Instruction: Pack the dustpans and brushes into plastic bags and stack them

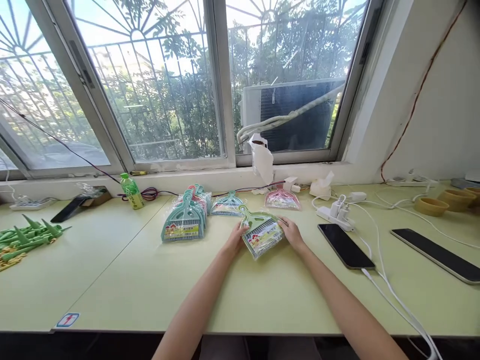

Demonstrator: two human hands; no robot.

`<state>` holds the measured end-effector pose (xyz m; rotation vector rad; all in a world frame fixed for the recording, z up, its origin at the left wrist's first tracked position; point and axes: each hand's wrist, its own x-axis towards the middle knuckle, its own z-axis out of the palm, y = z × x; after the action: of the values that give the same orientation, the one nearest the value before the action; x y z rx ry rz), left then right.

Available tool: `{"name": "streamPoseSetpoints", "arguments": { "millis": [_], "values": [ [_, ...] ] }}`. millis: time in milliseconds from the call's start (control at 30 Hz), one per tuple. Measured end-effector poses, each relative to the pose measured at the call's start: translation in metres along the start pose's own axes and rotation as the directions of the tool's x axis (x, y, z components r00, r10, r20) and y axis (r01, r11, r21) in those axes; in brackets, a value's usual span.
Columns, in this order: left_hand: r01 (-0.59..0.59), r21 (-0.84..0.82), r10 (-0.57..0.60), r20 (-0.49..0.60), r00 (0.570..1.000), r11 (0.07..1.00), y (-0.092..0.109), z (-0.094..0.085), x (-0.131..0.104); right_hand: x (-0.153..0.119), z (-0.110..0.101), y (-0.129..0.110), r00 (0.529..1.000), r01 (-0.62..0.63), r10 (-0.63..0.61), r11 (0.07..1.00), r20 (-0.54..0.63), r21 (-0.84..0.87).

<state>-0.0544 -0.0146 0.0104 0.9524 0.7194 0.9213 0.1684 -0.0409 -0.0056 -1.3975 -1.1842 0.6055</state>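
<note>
Between my two hands is a green mini dustpan and brush set [262, 232] in a clear wrapper with a printed label, tilted a little over the table. My left hand [235, 238] grips its left edge, fingers partly hidden behind it. On the right edge, my right hand [292, 233] is closed on the wrapper. A stack of similar wrapped sets [183, 220], teal with some pink, lies to the left. Behind the held set are a single teal set [227, 204] and a pink set [282, 198], both lying flat.
Right of my hands lie a phone [347, 246] on a white cable, a power strip [335, 218] and a second dark device [437, 254]. A green bottle [131, 191] stands near the window sill. Green and yellow pieces [28, 238] are heaped at far left; brown bowls [431, 206] sit at far right.
</note>
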Motion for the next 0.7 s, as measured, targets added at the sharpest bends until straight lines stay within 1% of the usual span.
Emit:
{"name": "streamPoseSetpoints", "arguments": {
  "millis": [67,133,200,267,367,433,533,633,700],
  "values": [
    [0.022,0.013,-0.023,0.076,0.997,1.000,0.004,-0.004,0.000,-0.002,0.001,0.001,0.991,0.127,-0.130,0.982,-0.011,-0.141],
    [0.024,0.016,-0.025,0.113,0.993,1.000,0.004,-0.007,0.000,-0.003,0.002,0.000,0.973,0.222,-0.232,0.951,-0.022,-0.215],
    [0.013,0.013,-0.014,0.103,0.995,1.000,0.002,-0.007,0.002,-0.004,0.004,-0.003,0.948,0.297,-0.317,0.912,-0.029,-0.284],
    [-0.005,0.008,0.005,0.074,0.997,1.000,-0.001,-0.007,0.003,-0.008,0.006,-0.010,0.926,0.362,-0.377,0.864,0.029,-0.350],
    [-0.061,-0.023,0.062,0.040,0.997,0.998,-0.004,-0.006,0.006,-0.019,0.013,-0.022,0.899,0.438,-0.386,0.822,0.209,-0.365],
    [-0.093,-0.035,0.093,-0.011,0.996,0.995,-0.005,-0.008,0.009,-0.027,0.019,-0.030,0.884,0.458,-0.372,0.810,0.282,-0.367],
    [-0.126,-0.055,0.119,-0.110,0.987,0.991,-0.005,-0.011,0.013,-0.036,0.026,-0.036,0.880,0.462,-0.377,0.821,0.288,-0.335],
    [-0.161,-0.098,0.142,-0.176,0.974,0.982,-0.004,-0.015,0.016,-0.036,0.029,-0.037,0.884,0.440,-0.376,0.871,0.279,-0.218],
    [-0.171,-0.103,0.148,-0.200,0.969,0.980,-0.002,-0.016,0.017,-0.035,0.029,-0.036,0.893,0.407,-0.358,0.901,0.272,-0.152]
  ]
}}
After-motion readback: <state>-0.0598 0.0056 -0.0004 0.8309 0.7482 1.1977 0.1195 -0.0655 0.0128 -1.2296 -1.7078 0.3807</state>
